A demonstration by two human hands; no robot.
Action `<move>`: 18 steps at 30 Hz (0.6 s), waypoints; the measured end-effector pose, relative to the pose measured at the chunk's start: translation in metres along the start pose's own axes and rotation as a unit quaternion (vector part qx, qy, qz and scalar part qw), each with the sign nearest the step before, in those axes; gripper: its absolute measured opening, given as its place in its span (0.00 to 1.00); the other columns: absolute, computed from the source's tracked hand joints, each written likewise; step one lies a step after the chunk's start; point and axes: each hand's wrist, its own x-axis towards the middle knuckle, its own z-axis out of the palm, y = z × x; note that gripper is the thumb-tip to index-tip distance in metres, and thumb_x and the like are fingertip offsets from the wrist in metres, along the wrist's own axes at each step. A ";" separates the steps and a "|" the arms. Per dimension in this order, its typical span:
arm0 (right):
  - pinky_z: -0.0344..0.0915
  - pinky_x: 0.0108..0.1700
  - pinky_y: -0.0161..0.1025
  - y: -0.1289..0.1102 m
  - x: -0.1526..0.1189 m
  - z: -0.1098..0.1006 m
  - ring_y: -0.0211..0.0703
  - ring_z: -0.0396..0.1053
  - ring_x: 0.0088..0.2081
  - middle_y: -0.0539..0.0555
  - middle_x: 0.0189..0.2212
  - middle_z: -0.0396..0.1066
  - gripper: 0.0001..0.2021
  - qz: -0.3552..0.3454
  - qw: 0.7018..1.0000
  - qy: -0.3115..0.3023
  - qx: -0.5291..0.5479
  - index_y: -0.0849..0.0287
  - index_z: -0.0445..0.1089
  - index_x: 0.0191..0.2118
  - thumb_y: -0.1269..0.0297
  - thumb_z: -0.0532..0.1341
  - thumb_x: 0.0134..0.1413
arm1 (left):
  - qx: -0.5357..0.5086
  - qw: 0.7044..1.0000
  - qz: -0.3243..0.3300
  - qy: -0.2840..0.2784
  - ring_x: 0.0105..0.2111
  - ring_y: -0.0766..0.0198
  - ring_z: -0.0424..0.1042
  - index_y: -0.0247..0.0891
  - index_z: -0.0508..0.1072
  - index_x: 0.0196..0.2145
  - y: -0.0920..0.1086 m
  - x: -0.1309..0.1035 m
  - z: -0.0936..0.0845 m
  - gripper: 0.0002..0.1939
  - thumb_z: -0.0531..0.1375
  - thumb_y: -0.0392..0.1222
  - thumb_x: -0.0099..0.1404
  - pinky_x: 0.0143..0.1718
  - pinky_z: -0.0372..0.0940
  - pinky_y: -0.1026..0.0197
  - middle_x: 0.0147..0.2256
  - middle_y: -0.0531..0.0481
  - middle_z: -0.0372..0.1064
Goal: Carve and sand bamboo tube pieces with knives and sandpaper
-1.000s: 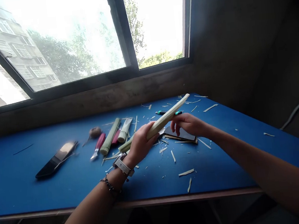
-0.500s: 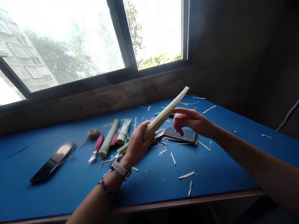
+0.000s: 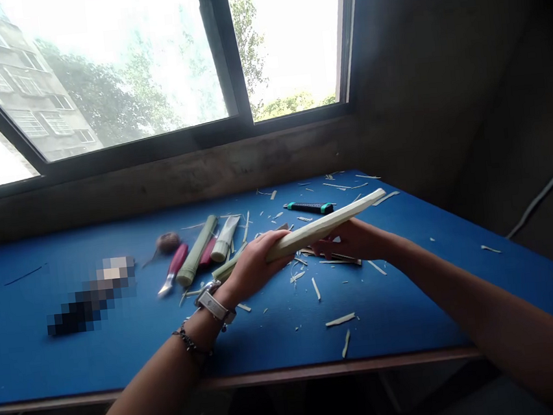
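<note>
A long pale stick (image 3: 327, 226), seemingly peeled plant stalk, slants up to the right in front of me. My left hand (image 3: 257, 261) is wrapped round its lower end; a watch and a dark bracelet are on that wrist. My right hand (image 3: 351, 241) is behind and below the stick's far half, over a flat dark stack (image 3: 343, 260) on the table. The stick and shadow partly hide its fingers, and whether it grips anything is unclear. Beyond the stick lies a black and green cutter (image 3: 310, 207).
On the blue table (image 3: 138, 351), left of my hands, are green stalk pieces (image 3: 197, 251), a red-handled knife (image 3: 172, 270), a second red handle, a brown ball of twine (image 3: 167, 243) and a pixelated dark object (image 3: 92, 297). Pale shavings (image 3: 340, 319) are scattered about.
The stick has tilted down toward the right, its far end lower. My right hand has dropped from beside the stick to below it. The cutter shows more fully.
</note>
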 end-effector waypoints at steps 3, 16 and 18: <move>0.70 0.28 0.34 -0.003 0.001 -0.002 0.38 0.72 0.26 0.52 0.26 0.74 0.14 -0.020 0.999 0.026 0.006 0.61 0.72 0.40 0.57 0.60 0.51 | -0.025 1.000 -0.009 -0.001 0.43 0.59 0.69 0.38 0.64 0.50 0.000 0.000 0.001 0.20 0.60 0.41 0.60 0.43 0.66 0.57 0.47 0.43 0.68; 0.73 0.32 0.40 -0.016 0.003 0.009 0.44 0.74 0.31 0.54 0.31 0.76 0.14 -0.019 0.987 0.155 0.032 0.59 0.75 0.38 0.57 0.63 0.46 | -0.064 0.998 -0.017 0.012 0.42 0.60 0.69 0.38 0.64 0.52 -0.003 -0.001 0.000 0.22 0.59 0.43 0.60 0.43 0.65 0.59 0.46 0.44 0.69; 0.74 0.33 0.42 -0.016 0.003 0.009 0.45 0.73 0.32 0.54 0.30 0.75 0.14 -0.012 0.986 0.164 0.024 0.59 0.75 0.37 0.56 0.64 0.45 | -0.065 0.998 -0.013 0.012 0.43 0.60 0.69 0.38 0.64 0.52 -0.004 -0.001 0.000 0.22 0.59 0.43 0.60 0.43 0.65 0.59 0.46 0.44 0.69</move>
